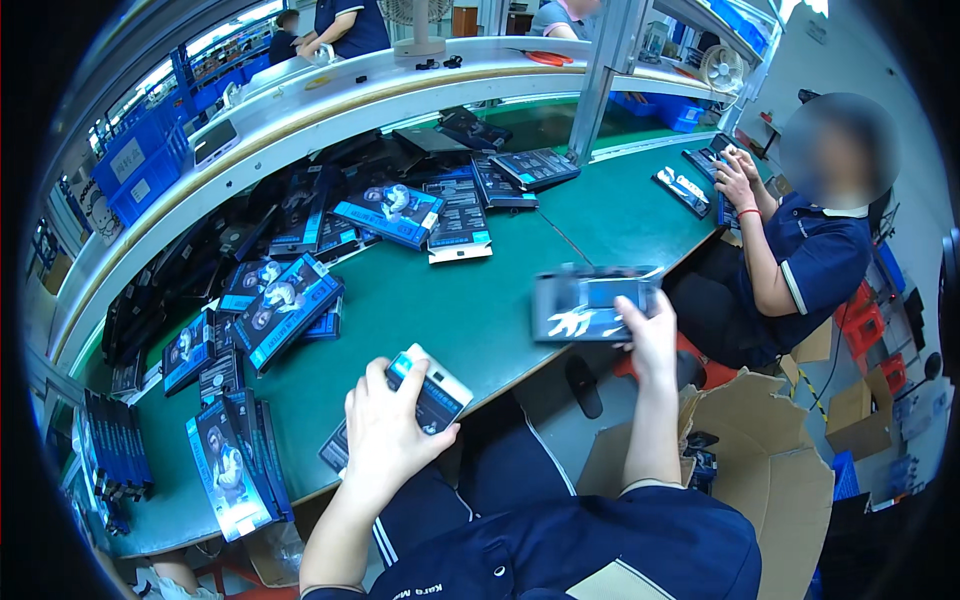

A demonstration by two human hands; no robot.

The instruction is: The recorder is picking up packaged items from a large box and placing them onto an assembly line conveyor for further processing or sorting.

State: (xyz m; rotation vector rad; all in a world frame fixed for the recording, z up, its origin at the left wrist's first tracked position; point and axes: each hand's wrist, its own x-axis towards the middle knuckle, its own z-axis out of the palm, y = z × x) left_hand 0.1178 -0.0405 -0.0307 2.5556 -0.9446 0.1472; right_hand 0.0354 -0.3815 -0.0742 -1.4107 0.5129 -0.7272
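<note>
My left hand (385, 425) grips a small dark box with a blue and white end (432, 385) at the near edge of the green table (430, 300). My right hand (650, 335) holds a flat dark and blue box (585, 303), blurred, out past the table's edge above an open cardboard carton (770, 470). Several similar blue printed boxes (285, 305) lie spread over the table's left and far side. A row of them stands on edge near my left hand (235, 460).
A person in a dark blue shirt (810, 255) sits at the right and handles boxes (725, 185). A curved white shelf (330, 95) runs behind the table, with blue crates (145, 165) beyond. A metal post (600, 75) rises mid-table. Other people stand at the far back.
</note>
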